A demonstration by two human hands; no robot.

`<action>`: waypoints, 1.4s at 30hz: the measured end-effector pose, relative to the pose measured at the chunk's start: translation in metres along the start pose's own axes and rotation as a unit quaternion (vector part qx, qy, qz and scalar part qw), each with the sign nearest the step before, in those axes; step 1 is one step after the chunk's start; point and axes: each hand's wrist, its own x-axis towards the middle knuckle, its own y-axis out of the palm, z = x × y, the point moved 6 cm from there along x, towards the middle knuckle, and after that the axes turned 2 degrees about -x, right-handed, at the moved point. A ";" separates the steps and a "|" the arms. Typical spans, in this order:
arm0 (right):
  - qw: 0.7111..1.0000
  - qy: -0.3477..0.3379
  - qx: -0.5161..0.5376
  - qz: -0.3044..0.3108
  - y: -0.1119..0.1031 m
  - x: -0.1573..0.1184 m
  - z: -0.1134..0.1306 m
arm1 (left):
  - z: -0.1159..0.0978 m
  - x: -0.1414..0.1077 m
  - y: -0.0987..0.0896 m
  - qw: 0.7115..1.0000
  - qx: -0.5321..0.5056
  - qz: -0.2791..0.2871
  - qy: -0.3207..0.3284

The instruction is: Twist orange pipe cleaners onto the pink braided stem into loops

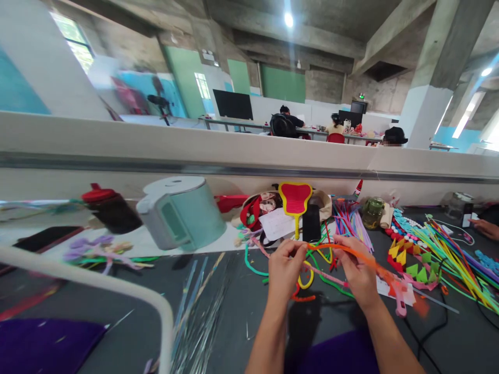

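Observation:
An orange pipe cleaner [325,246] stretches between my two hands above the dark table [234,311]. Its left end is pinched in the fingers of my left hand [286,267]. Farther along, the fingers of my right hand [358,270] close on it, and its right part trails off blurred. Beneath and behind my hands lie a green pipe cleaner [253,265], a yellow loop [307,278] and a pink twisted strand [327,275]. A pink-handled tool [400,304] rests to the right of my right hand.
A kettle [195,213] and a red-lidded bottle [111,208] stand at the back left. Behind my hands are a red and yellow fan [295,200] and a phone [311,223]. Pipe cleaner bundles [460,259] lie right. A white curved bar [117,284] crosses the left. Another person's hand [484,228] shows far right.

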 end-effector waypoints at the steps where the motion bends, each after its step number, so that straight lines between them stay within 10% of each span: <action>1: 0.999 -0.037 -0.026 0.014 -0.002 0.006 0.004 | -0.002 -0.002 0.003 1.000 -0.009 0.019 -0.008; 7: 0.981 -0.099 -0.121 0.115 0.010 0.012 0.004 | -0.013 -0.009 0.012 0.998 -0.002 0.063 0.012; 23: 0.988 -0.111 -0.058 0.089 0.004 0.014 -0.002 | -0.050 -0.027 0.025 0.984 0.091 0.095 0.118; 33: 0.991 0.120 0.027 0.061 0.000 0.016 -0.028 | -0.059 -0.036 0.034 0.974 0.096 0.110 0.173; 42: 0.965 0.213 0.121 0.088 0.005 0.017 -0.038 | -0.047 -0.026 0.030 0.989 0.043 0.111 0.083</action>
